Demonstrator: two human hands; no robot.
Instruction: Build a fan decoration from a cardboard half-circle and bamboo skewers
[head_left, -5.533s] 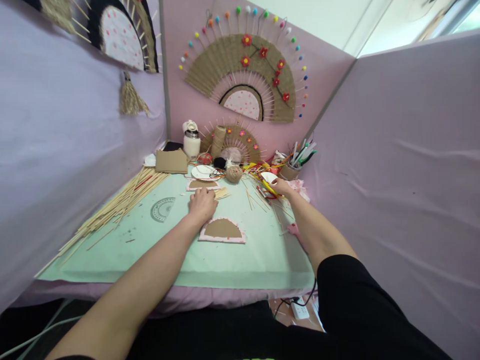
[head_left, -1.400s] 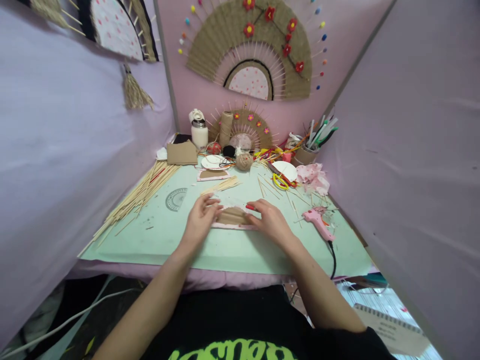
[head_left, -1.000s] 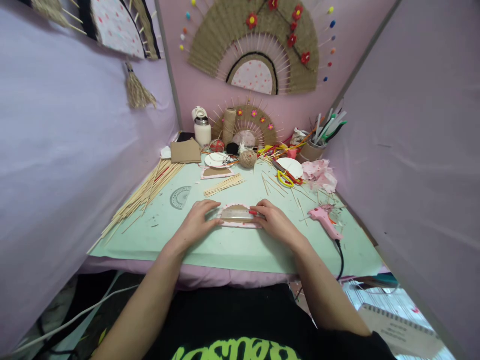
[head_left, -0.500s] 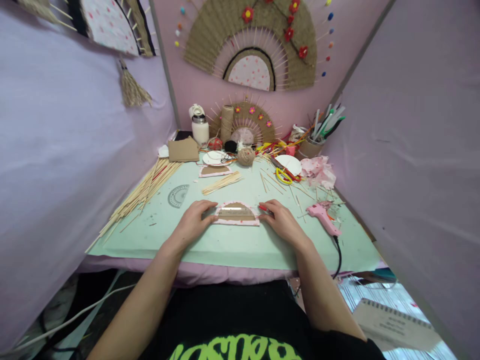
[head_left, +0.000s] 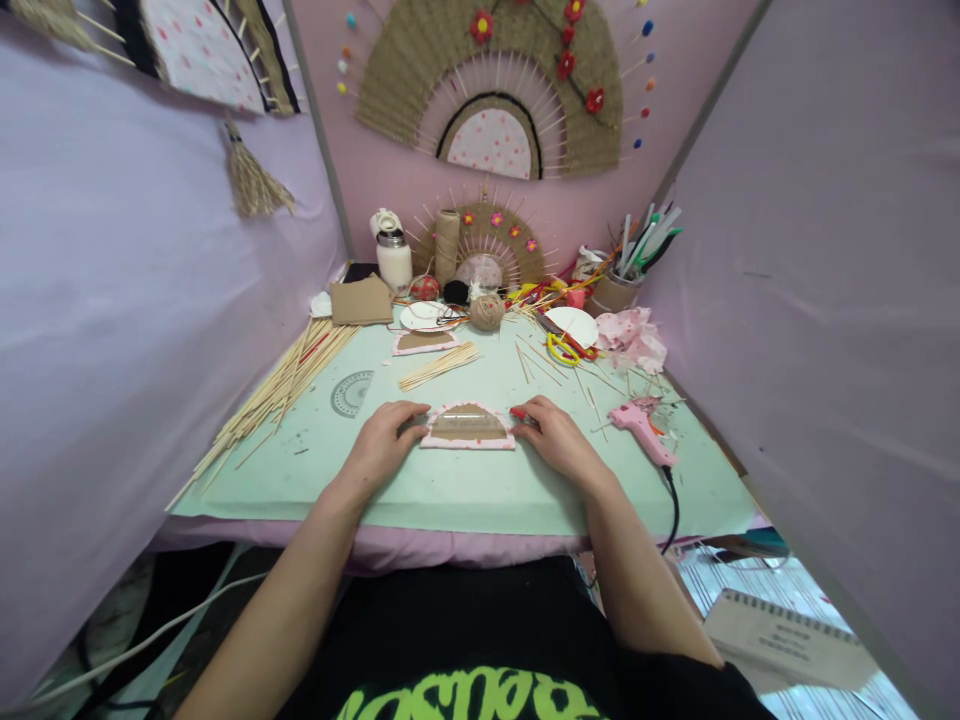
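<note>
A half-round cardboard piece [head_left: 466, 434] edged with pink spotted cloth lies flat in front of me. Across it stretches a clear ruler [head_left: 469, 421], glinting along its length. My left hand [head_left: 384, 440] pinches the ruler's left end, thumb and fingers beside the cloth edge. At the other end, the fingers of my right hand [head_left: 555, 436] close on the ruler. A small red thing [head_left: 518, 412] shows at the right fingertips; its kind is unclear.
A pink glue gun [head_left: 643, 432] with a black cord lies right. Long sticks [head_left: 262, 400] and a protractor [head_left: 351, 393] are left; short sticks [head_left: 441, 367], a second half-round piece [head_left: 425, 343], yellow-handled scissors [head_left: 562, 349] and a twine ball [head_left: 487, 312] lie beyond.
The whole view has shifted slightly. Both hands stay at the ruler's ends, and the glint along the ruler has become weaker and shorter.
</note>
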